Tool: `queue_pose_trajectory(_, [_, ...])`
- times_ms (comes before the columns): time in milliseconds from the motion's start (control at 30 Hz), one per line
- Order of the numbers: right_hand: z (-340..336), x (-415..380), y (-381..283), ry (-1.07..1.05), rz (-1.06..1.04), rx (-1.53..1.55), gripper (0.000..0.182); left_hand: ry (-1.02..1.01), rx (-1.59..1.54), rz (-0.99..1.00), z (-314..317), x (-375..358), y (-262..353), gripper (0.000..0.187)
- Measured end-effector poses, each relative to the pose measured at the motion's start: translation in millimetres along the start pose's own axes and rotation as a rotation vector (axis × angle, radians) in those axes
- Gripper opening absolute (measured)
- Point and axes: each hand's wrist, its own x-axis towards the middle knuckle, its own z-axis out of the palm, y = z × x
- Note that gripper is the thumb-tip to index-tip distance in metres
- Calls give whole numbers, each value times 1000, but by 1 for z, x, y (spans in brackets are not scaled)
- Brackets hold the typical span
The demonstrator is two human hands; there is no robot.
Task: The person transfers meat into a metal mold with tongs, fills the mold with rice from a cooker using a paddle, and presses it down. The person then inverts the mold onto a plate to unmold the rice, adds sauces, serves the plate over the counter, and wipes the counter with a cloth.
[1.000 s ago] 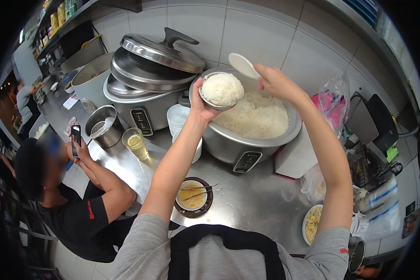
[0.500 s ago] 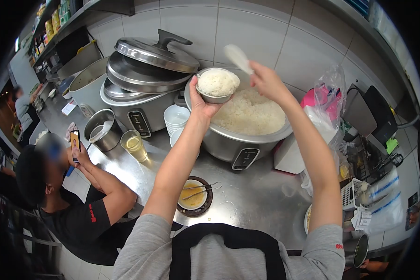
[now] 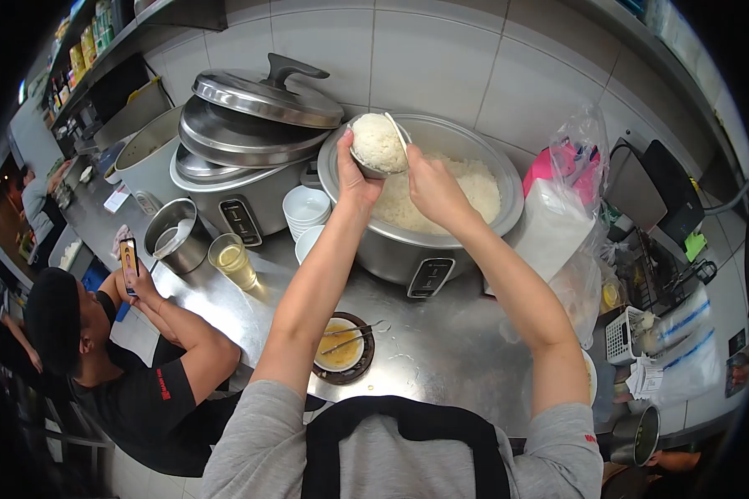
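My left hand [image 3: 358, 176] holds a small metal bowl [image 3: 378, 172] over the left part of a large rice cooker [image 3: 391, 256]. A rounded mound of white rice [image 3: 379, 141] rises above the bowl's rim, and the bowl leans to the right. My right hand [image 3: 434, 190] is closed around a white rice paddle [image 3: 398, 131], whose blade lies edge-on along the right side of the mound. Loose cooked rice [image 3: 462, 193] fills the open cooker below both hands.
Stacked metal lids [image 3: 258, 108] rest on a second cooker [image 3: 240, 195] at left. White bowls [image 3: 305, 208], a glass [image 3: 235, 259] and a metal pot [image 3: 179, 237] stand nearby. A sauce bowl [image 3: 341, 345] sits in front. A seated person [image 3: 133, 358] holds a phone [image 3: 130, 264].
The paddle has come down and left from above the cooker to the side of the rice mound. The bowl has gone from nearly level to tilted right.
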Motion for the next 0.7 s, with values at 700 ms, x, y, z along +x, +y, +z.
queue_pose_trajectory(700, [14,75,83,-38,127,-120,25,-19,-197,-145,-15,-15,71,76])
